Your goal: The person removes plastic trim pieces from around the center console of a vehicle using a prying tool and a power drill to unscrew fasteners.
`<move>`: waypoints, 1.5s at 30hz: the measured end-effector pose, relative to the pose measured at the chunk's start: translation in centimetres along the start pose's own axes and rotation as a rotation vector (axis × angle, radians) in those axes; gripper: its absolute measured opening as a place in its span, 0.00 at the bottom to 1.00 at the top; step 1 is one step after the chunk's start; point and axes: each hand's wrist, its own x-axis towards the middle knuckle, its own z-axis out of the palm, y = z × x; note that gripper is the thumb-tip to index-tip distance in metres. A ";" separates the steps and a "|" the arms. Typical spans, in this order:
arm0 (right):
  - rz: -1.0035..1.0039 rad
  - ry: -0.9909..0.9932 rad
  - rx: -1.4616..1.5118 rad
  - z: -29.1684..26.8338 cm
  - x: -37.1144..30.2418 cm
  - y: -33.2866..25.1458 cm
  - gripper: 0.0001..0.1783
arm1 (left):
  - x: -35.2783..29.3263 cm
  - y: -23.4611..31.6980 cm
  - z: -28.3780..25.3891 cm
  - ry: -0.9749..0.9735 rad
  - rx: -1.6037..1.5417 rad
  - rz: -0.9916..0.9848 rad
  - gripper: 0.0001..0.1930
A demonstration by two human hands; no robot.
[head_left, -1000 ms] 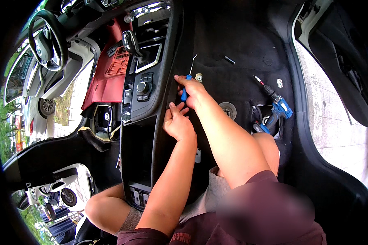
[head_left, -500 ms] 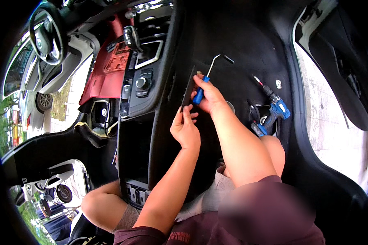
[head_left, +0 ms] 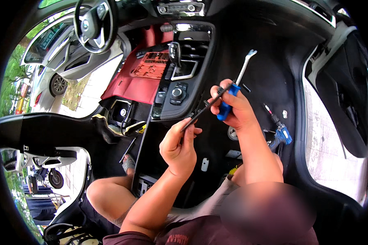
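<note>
In front of me a thin black trim strip (head_left: 203, 108) slants up to the right, with small clips along one edge. My left hand (head_left: 179, 147) pinches its lower left end between thumb and fingers. My right hand (head_left: 238, 109) grips the strip's upper right end. The same hand also holds a clip remover (head_left: 245, 67) by its blue handle. Its metal shaft points up and away, ending in a forked tip. Part of the handle is hidden by my fingers. Both hands are just right of the centre console (head_left: 164, 109).
A blue cordless drill (head_left: 282, 134) with a bit lies on the black floor, right of my right forearm. A small black cylinder (head_left: 246, 87) lies nearby. An orange tool case (head_left: 150, 70) rests on the red covering. A white oval object (head_left: 205, 164) lies below my hands.
The strip has turned from nearly upright to a slant, its clipped edge now visible. My hands have moved apart, the right now on the strip's upper end. The view has shifted, showing more dashboard.
</note>
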 end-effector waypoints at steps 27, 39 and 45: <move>0.078 -0.218 -0.103 5.3 2.8 2.3 0.34 | 5.5 5.0 -11.7 -0.253 0.667 0.705 0.21; 0.183 0.272 -0.297 5.7 3.0 0.6 0.11 | 5.7 6.2 -11.1 -0.169 -0.206 -0.522 0.25; -0.451 1.058 0.091 1.7 3.4 -5.8 0.10 | 6.2 7.9 -11.5 -0.084 -0.238 -0.680 0.18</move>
